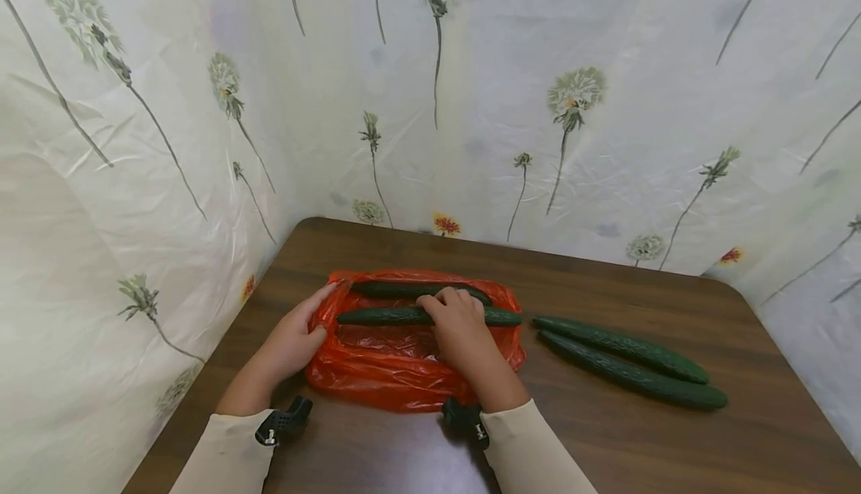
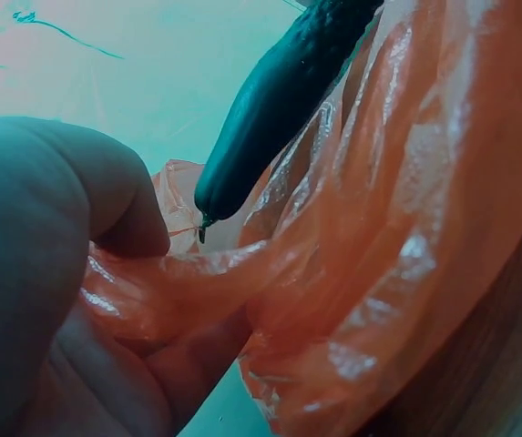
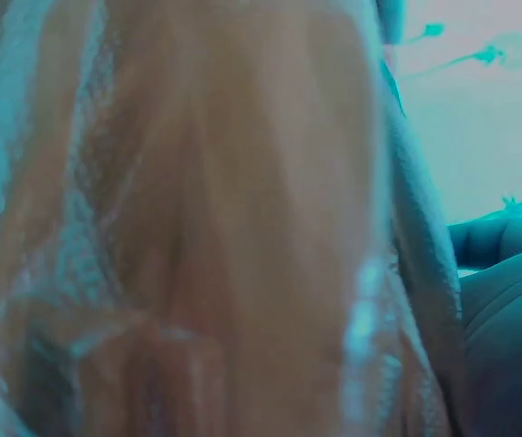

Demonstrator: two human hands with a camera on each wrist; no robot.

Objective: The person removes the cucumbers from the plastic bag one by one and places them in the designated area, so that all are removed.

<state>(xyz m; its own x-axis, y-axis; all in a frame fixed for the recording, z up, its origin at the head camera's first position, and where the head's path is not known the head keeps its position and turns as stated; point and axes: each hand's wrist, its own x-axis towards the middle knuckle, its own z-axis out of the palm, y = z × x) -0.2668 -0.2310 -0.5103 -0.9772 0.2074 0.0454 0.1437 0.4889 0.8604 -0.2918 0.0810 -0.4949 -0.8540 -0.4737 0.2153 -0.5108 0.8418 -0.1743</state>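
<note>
Left hand [image 1: 294, 338]: fingers pinch the rim of a red bag [image 1: 403, 388], apparently to spread its mouth. Right hand [image 1: 460, 327]: fingers curled round one cucumber [image 1: 383, 317] at the opening, controlling it. Second cucumber [image 1: 390, 290]: inside, behind. Cucumber pair [image 1: 632, 375]: on the surface [image 1: 363, 445], right.

We see a red bag [image 1: 383, 391], dark green cucumbers [image 1: 639, 379] and a brown, wood-grained worktop [image 1: 619, 285]; we note cream sleeves [image 1: 229, 455], black wrist mounts [image 1: 291, 421] and off-white sheeting [image 1: 498, 75] patterned with green dandelions [image 1: 576, 92] and orange-red blooms [image 1: 447, 224].
</note>
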